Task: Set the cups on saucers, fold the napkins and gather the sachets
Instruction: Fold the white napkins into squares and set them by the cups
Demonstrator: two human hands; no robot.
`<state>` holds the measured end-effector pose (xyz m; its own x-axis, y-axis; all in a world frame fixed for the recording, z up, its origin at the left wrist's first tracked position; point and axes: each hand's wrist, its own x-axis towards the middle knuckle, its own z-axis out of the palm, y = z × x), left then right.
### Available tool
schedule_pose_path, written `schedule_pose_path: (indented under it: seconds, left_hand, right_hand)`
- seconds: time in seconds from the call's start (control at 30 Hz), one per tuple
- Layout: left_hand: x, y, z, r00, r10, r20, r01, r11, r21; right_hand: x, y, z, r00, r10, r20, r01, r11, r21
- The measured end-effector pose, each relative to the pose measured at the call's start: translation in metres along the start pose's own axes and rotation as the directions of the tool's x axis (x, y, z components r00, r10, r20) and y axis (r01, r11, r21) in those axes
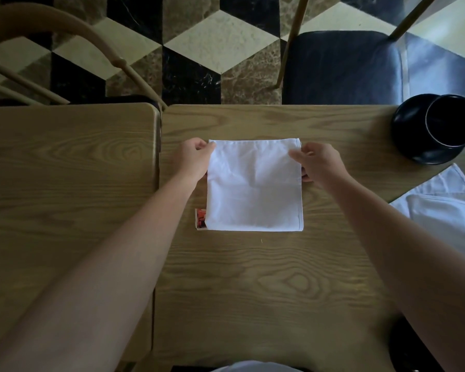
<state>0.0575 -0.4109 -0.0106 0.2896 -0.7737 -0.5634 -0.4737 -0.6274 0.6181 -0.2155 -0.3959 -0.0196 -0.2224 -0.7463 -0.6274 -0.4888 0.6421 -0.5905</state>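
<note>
Napkin (255, 185), white, folded to a neat square, flat on the counter (253, 277) dead centre. Far corners both in hand: left hand (192, 157) pinching the far-left corner, fingers (202, 143) curled over the hem; right hand (316, 161) pinching the far-right corner, thumb on top, remaining fingers tucked under the right edge. Near edge lying flat, hems lined up. Judging by that, one fold down at least, perhaps another to come or just a squaring-up.

Peeking out from under the near-left corner: a sachet (200, 218), red and orange print, mostly covered by the cloth. Not gathered yet, and hard to say whether more hide beneath.

Off to the right, a second napkin (440, 208), rumpled and loose, running off the frame edge. Clearly unfolded, so more folding left.

Far right: black cup (451, 122) sitting on a black saucer (414, 146), near the counter's far edge. That pairing looks done. Another dark round shape at the near-right corner, too cropped to name.

Beyond the counter: dark padded chair seat (341, 65), a curved wooden chair back (65, 30) to the far left, and a patterned marble floor (212, 41).

Tally as it stands: one cup set, one napkin close to finished, one napkin waiting, sachets still to collect.
</note>
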Motion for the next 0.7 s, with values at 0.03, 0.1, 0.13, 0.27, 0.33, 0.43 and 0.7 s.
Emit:
schedule_pose_path:
  seconds: [0.03,0.1,0.13,0.27,0.33,0.43,0.7]
  left_hand:
    - [0.0,0.0,0.0,1.0,-0.004,-0.002,0.004,1.0,-0.008]
    - [0.001,0.0,-0.001,1.0,-0.01,0.009,0.01,1.0,-0.011]
    - [0.0,0.001,-0.001,1.0,-0.015,0.016,0.015,1.0,-0.007]
    - [-0.007,0.003,-0.014,0.997,-0.013,-0.08,0.02,0.996,0.086]
    - [-0.024,-0.001,-0.024,0.98,0.093,-0.179,-0.063,0.984,0.166]
    - [-0.064,-0.018,-0.019,0.968,0.246,-0.038,-0.232,0.948,0.219]
    - [-0.131,-0.056,0.02,0.944,0.092,0.318,-0.058,0.992,-0.115]
  right_hand:
    - [0.0,-0.001,0.0,1.0,0.001,-0.002,-0.001,1.0,0.001]
    - [-0.001,-0.003,0.001,1.0,0.001,-0.006,-0.001,1.0,-0.009]
    - [-0.002,-0.004,0.002,1.0,0.003,-0.007,-0.003,1.0,-0.017]
    - [-0.012,-0.009,-0.005,0.994,-0.024,-0.105,0.01,0.991,-0.135]
    - [-0.027,-0.011,-0.01,0.974,-0.092,-0.205,0.053,0.981,-0.187]
    - [-0.066,-0.005,0.001,0.972,-0.197,-0.125,0.16,0.953,-0.257]
    - [-0.131,0.006,0.079,0.959,-0.07,0.274,0.053,0.996,0.071]
